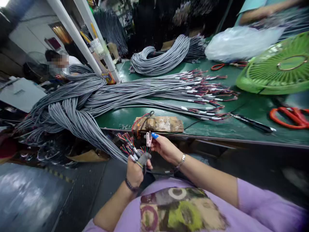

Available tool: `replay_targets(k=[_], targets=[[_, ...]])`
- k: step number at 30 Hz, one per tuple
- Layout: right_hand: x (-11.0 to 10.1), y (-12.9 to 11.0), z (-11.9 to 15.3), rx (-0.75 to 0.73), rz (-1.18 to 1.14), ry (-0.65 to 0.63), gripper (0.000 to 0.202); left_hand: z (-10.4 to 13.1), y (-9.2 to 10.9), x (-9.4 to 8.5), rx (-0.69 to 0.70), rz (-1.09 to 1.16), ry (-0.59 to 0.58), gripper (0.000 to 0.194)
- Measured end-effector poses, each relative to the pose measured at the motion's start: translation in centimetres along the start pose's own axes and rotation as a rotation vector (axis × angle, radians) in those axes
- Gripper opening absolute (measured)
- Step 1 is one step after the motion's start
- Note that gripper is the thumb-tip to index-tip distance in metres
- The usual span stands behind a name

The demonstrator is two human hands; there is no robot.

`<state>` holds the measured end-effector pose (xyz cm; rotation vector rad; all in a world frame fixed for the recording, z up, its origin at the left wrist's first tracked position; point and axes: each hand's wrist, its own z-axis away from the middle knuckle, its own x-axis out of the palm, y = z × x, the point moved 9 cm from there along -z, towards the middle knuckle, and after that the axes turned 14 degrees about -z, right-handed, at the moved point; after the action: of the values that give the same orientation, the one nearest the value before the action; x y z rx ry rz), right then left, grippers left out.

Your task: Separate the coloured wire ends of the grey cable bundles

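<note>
My left hand (135,169), with a grey covering on its thumb, is closed round a bunch of grey cables (113,149). Their white-wrapped ends and thin coloured wires (127,139) stick up out of the fist. Just to the right, my right hand (166,149) has its fingers pinched together, with blue tape on one fingertip. A small pale pink clip (148,140) is at those fingertips, close above the wire ends. Behind it, a wooden block (161,124) with clear tape and red and black leads sits on the bench's front edge.
Long grey cables (135,91) lie across the green bench (116,121), beside a coiled bundle (166,54). A black-handled tool (253,123), orange-handled scissors (289,116), a green fan (285,66) and a plastic bag (241,42) lie right. Co-workers are at far left and upper right.
</note>
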<state>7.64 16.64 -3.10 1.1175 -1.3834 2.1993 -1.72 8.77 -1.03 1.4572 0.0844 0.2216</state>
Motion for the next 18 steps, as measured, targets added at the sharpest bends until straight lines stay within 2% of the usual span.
replay_targets(k=[2, 4, 8, 10, 18], targets=[[-0.5, -0.5, 0.1, -0.072, 0.04, 0.028, 0.043, -0.2, 0.0, 0.4, -0.009, 0.001, -0.016, 0.022], [-0.6, -0.3, 0.1, -0.073, 0.025, 0.017, 0.043, -0.5, 0.1, 0.8, -0.008, -0.001, -0.023, 0.023], [0.4, 1.6, -0.3, 0.104, -0.152, -0.103, 0.044, -1.0, 0.1, 1.0, 0.015, -0.008, -0.013, 0.025], [0.6, 1.9, -0.4, 0.131, -0.215, -0.118, 0.041, -1.2, -0.1, 1.1, 0.018, -0.01, -0.01, 0.027], [0.1, 1.9, -0.9, 0.114, -0.346, -0.014, 0.034, -1.1, -0.9, 0.9, -0.023, -0.031, 0.003, 0.026]])
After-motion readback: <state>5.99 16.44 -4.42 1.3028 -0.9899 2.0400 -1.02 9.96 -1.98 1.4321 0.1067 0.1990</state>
